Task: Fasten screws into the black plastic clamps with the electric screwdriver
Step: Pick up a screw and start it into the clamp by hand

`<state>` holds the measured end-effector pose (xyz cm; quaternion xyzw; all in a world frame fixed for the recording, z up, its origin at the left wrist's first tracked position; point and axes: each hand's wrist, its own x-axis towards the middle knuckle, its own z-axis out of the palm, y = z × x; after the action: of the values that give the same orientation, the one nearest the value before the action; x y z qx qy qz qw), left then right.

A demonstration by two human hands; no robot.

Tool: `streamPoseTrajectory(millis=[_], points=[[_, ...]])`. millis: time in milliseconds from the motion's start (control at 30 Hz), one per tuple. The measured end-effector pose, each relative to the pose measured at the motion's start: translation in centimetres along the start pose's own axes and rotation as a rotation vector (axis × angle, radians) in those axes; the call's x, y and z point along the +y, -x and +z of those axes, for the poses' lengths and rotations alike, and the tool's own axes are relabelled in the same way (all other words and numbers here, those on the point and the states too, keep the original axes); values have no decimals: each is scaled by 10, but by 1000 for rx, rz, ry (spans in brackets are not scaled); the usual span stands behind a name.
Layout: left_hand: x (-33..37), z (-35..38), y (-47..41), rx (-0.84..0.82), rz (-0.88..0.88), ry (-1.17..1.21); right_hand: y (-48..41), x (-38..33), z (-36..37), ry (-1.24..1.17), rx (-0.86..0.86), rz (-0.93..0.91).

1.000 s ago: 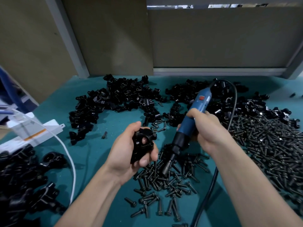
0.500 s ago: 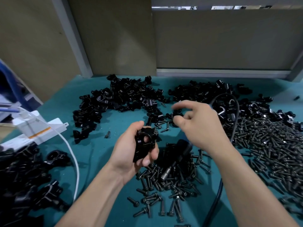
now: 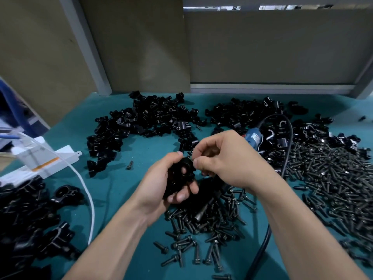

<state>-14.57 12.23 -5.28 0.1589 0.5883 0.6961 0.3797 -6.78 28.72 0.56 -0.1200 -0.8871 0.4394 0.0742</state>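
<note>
Our left hand [image 3: 161,185] gripped the clamp [image 3: 181,172], right hand [image 3: 228,158] pinched a small part [image 3: 191,158] onto it; we'd likely need the screwdriver [image 3: 253,138] next.

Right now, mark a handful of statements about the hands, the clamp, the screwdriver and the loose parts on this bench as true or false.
1. The left hand holds a black clamp. True.
2. The right hand grips the electric screwdriver. False: the screwdriver lies on the teal table, partly under that hand, whose fingertips are at the clamp.
3. A big heap of loose screws lies to the right. True.
4. The spare clamps at the back sit in a tray. False: the clamp pile lies straight on the table.
5. A white cable runs down the left side. True.
</note>
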Motion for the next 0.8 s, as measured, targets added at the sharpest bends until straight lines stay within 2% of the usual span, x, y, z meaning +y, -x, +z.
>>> streamPoseTrajectory(millis=[100,167,267,367,467,600,700,800], points=[[1,-1,0,2,-1,-54,0,1,-5,-67,80,5],[1,-1,0,18,23,-61,1,3,-8,-222,132,2],[0,0,-2,75,83,-61,0,4,-7,-476,119,66],[-1,0,-2,76,91,-93,-1,7,-3,-326,90,96],[-1,-3,-2,19,45,-60,0,5,3,-148,-33,111],[-2,-3,-4,-17,43,-97,-1,5,7,-89,-130,141],[-1,-1,-4,-19,55,-243,-1,6,6,-11,-148,163],[2,-5,-4,-49,46,-382,3,5,7,-87,-227,160]])
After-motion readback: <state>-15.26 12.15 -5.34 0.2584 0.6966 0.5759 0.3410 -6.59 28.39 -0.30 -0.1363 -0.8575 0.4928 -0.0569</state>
